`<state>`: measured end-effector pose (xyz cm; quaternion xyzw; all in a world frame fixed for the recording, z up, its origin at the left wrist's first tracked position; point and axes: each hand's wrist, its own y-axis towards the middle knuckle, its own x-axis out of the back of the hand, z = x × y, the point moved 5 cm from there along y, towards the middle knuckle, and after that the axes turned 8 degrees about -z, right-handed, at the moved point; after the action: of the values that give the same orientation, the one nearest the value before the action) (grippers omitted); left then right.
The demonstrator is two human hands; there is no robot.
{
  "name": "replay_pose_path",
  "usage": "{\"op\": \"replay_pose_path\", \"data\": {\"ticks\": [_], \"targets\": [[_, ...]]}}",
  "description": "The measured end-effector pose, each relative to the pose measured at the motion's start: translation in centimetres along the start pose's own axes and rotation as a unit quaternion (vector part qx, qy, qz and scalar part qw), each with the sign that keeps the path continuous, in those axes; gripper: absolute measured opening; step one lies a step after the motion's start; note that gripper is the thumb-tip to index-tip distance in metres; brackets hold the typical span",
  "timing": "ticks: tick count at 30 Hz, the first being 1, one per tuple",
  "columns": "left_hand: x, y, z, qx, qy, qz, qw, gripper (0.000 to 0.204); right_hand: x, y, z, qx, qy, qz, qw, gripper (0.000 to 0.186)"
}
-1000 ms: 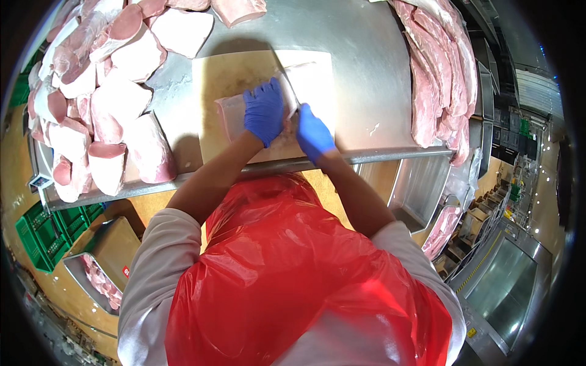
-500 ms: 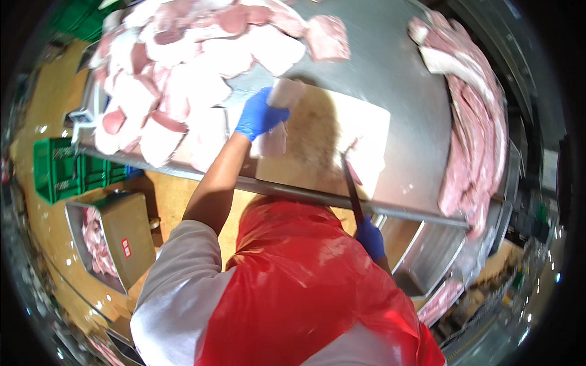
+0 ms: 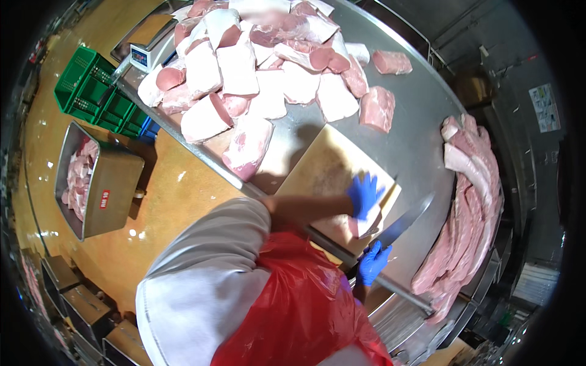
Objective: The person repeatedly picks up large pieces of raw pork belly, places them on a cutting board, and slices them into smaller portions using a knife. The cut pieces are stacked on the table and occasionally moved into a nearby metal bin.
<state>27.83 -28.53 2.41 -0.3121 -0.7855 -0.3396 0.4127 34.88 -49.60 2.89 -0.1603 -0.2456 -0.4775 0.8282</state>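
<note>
My left hand [image 3: 365,195], in a blue glove, reaches across the right side of a pale cutting board [image 3: 323,152] with its fingers spread. Just beside its near edge lies a small piece of meat [image 3: 361,227], partly covered by the hand. In my gloved right hand [image 3: 373,263], at the table's front edge, is the handle of a long knife [image 3: 404,224]. Its blade points away to the right, past the board's side and over the metal. A pale cut of meat [image 3: 249,145] rests left of the board.
Many pale meat blocks [image 3: 237,66] are heaped on the metal table [image 3: 421,116]. Long meat strips [image 3: 467,213] lie at its right end. A scale [image 3: 141,56] stands at the far left. On the floor are green crates [image 3: 91,85] and a metal bin [image 3: 113,183] of meat.
My left hand has moved right across the board and let go of the pale meat piece. The knife has swung outward to the right. The view has turned.
</note>
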Motion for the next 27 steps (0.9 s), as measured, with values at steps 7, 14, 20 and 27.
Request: {"op": "replay_pose_path", "data": {"ticks": [7,14,20,27], "targets": [[-8.7,-0.6,-6.2,-0.037,0.147,0.186,0.971,0.050,2.2,2.0,-1.1,0.052,-0.048,0.010,0.997,0.030],[4.3,-3.9,6.5,0.268,-0.179,0.215,0.922,0.040,-1.3,1.2,-2.3,0.031,0.000,0.076,0.997,0.026],[18.2,-29.7,26.8,0.281,-0.732,-0.270,0.560,0.028,-3.8,2.0,-2.9,0.060,-0.048,0.120,0.990,0.043],[41.6,-63.9,33.0,0.201,-0.417,-0.880,0.103,0.061,-7.3,3.6,0.9,0.058,-0.076,0.198,0.976,0.031]]}}
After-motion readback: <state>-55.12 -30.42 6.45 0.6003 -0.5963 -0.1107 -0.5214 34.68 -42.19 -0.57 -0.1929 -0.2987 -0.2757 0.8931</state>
